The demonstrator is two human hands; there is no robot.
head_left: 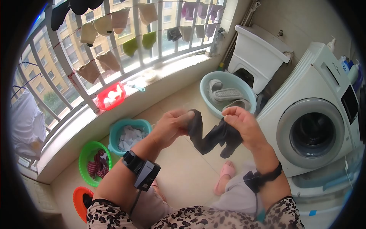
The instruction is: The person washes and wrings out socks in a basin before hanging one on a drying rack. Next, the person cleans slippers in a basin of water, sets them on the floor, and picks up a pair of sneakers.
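Dark grey sock fabric (206,143) hangs in a loop between my two hands, above the tiled floor. My left hand (174,128) pinches its upper left end between thumb and fingers. The right end is pinched in my right hand (243,126), with a loose flap (228,144) dangling below the fingers. Whether this is one sock or a pair, I cannot tell. Both hands are at about the same height, apart from each other.
A pale blue basin (204,95) holds grey slippers (228,94). Left stand a teal basin (113,142) with white cloth, a green basin (82,162) and an orange basin (78,198). A washing machine (284,114) stands right. Socks (120,18) hang at the window bars.
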